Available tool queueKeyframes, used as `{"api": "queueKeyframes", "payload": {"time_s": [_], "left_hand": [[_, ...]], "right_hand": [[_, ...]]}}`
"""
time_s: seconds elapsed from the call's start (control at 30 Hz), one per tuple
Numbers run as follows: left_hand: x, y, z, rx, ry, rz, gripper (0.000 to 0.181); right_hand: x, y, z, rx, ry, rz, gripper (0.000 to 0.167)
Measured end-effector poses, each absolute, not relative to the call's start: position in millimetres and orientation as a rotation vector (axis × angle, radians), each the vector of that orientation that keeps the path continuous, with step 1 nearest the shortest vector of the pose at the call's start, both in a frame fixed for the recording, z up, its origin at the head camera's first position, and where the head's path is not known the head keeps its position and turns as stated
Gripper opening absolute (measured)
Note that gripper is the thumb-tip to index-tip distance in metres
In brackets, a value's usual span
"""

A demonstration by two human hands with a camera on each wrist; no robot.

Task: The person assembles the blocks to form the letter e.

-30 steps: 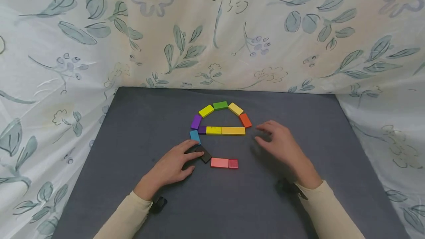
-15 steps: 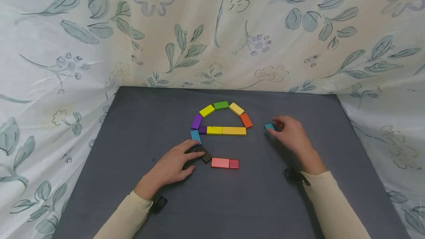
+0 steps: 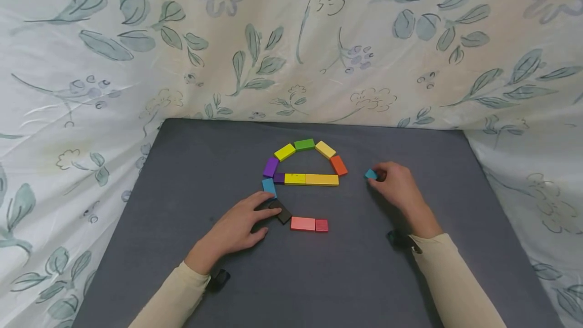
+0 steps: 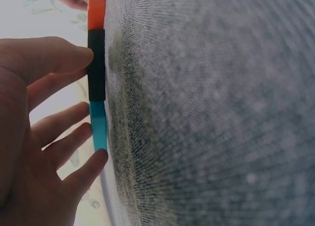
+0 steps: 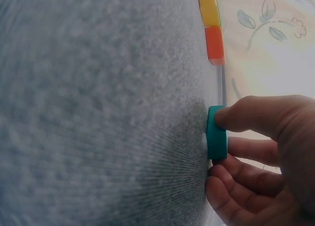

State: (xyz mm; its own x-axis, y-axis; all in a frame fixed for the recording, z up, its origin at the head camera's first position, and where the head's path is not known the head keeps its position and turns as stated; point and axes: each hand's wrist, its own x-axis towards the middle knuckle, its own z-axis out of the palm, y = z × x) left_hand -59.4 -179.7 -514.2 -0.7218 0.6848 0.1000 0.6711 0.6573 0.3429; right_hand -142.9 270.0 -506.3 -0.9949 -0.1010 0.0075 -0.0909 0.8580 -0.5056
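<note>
My left hand [image 3: 237, 224] lies with extended fingers at the lower left of a row of coloured wooden blocks. Its fingertips touch a black block [image 3: 281, 212] and the near end of a blue block [image 3: 268, 188]; the left wrist view shows the thumb against the black block [image 4: 96, 66]. Off to the right of the row, my right hand [image 3: 401, 189] pinches a small teal-blue block [image 3: 371, 174] between thumb and fingers, low at the table surface. In the right wrist view this block [image 5: 216, 137] stands apart from the orange block [image 5: 214, 45].
Purple [image 3: 271, 167], yellow [image 3: 285, 152], green [image 3: 304, 144], pale yellow [image 3: 325, 149] and orange blocks [image 3: 339, 165] form an arch. A straight yellow bar [image 3: 322, 180] runs beneath it. Pink [image 3: 302, 223] and red blocks [image 3: 321, 225] extend from the black one on the dark cloth [image 3: 291, 287].
My right hand has moved right, away from the orange block, and now pinches the small teal-blue block. Over the last half second it has barely shifted. The left hand has stayed in place.
</note>
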Motion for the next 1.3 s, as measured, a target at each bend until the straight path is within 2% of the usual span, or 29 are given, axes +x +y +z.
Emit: {"api": "queueKeyframes", "payload": {"time_s": [0.2,0.93,1.3], "left_hand": [[-59,-178,-513,1.155,2.82,0.569,0.05],[-59,-180,-508,1.158,2.819,0.55,0.051],[-58,-179,-508,1.161,2.83,0.541,0.05]], "right_hand": [[-141,272,-506,-0.225,3.025,-0.804,0.03],[-104,243,-473,-0.527,2.997,-0.815,0.035],[-86,230,-473,-0.732,2.967,-0.794,0.036]]}}
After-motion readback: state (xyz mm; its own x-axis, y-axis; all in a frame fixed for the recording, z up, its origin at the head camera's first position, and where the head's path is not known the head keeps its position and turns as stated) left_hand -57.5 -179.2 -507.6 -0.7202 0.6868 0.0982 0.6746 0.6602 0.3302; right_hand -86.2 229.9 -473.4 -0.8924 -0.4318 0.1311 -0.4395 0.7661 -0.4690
